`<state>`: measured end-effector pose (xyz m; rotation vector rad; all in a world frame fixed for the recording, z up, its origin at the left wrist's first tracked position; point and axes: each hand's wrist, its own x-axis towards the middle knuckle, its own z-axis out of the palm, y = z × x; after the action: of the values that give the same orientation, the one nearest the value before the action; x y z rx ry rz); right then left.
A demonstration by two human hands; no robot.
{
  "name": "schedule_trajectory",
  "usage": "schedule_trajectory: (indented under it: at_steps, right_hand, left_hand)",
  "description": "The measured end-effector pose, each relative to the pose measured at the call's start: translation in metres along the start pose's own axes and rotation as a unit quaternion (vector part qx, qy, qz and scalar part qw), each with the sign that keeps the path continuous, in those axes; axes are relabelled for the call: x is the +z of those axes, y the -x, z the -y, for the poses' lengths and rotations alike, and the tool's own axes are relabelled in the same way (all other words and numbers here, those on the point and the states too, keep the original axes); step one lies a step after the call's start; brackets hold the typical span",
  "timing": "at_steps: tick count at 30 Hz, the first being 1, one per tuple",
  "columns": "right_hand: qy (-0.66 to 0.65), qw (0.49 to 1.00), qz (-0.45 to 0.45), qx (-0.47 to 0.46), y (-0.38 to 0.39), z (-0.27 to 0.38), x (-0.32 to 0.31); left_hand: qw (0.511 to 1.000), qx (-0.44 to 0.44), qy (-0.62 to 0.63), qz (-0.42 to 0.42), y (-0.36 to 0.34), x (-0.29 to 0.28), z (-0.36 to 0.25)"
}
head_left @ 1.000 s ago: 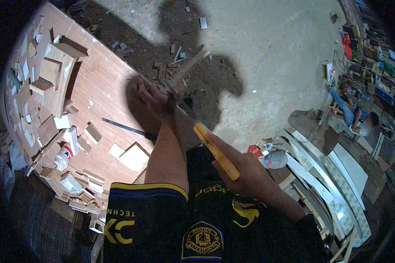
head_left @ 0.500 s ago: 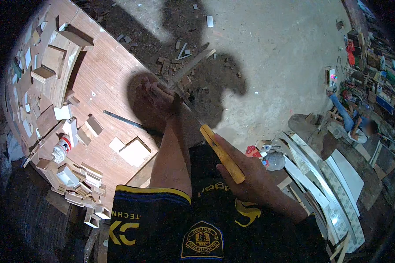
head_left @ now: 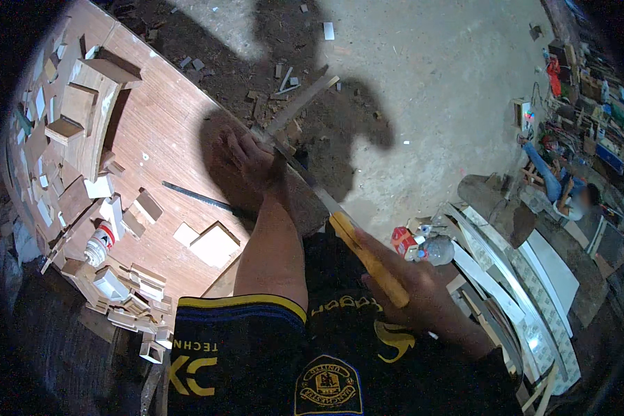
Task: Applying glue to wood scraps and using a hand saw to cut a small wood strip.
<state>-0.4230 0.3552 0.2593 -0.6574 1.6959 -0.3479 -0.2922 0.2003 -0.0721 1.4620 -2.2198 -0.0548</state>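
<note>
My right hand [head_left: 412, 277] is wrapped around the yellow wooden handle of a handsaw [head_left: 364, 256]. Its thin blade slants up and left to a narrow wooden strip [head_left: 304, 102]. The strip juts past the table's edge over the floor. In shadow, my left hand [head_left: 253, 158] grips the strip's near end at that edge, close beside the blade. My fingers partly hide where blade and wood meet. A dark, toothed blade [head_left: 197, 196] lies on the table [head_left: 163, 132] left of my left forearm.
A curved wooden piece [head_left: 93, 114], small blocks and a white bottle [head_left: 98, 244] lie on the table's left. Two pale square pieces [head_left: 215, 244] are nearer. Long white boards [head_left: 499, 277] lie at right. Offcuts litter the floor; another person [head_left: 568, 194] sits at far right.
My right hand has drawn the handsaw back, down and to the right. My left hand and the wooden strip stay nearly in place.
</note>
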Motion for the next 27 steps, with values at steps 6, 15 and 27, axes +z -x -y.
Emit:
schedule_trajectory:
  at_steps: [6, 15, 27]
  right_hand:
    - [0.022, 1.0, 0.012, 0.015, -0.025, 0.001, 0.002]
    - [0.004, 0.999, -0.033, -0.042, -0.052, -0.003, 0.015]
    - [0.028, 0.999, -0.032, -0.023, -0.033, -0.008, 0.014]
  left_hand:
    - [0.999, -0.023, 0.035, 0.007, 0.003, 0.004, -0.004]
    - [0.996, -0.009, -0.034, 0.077, -0.003, -0.007, -0.009]
    - [0.995, -0.078, 0.05, 0.037, -0.01, -0.013, -0.014]
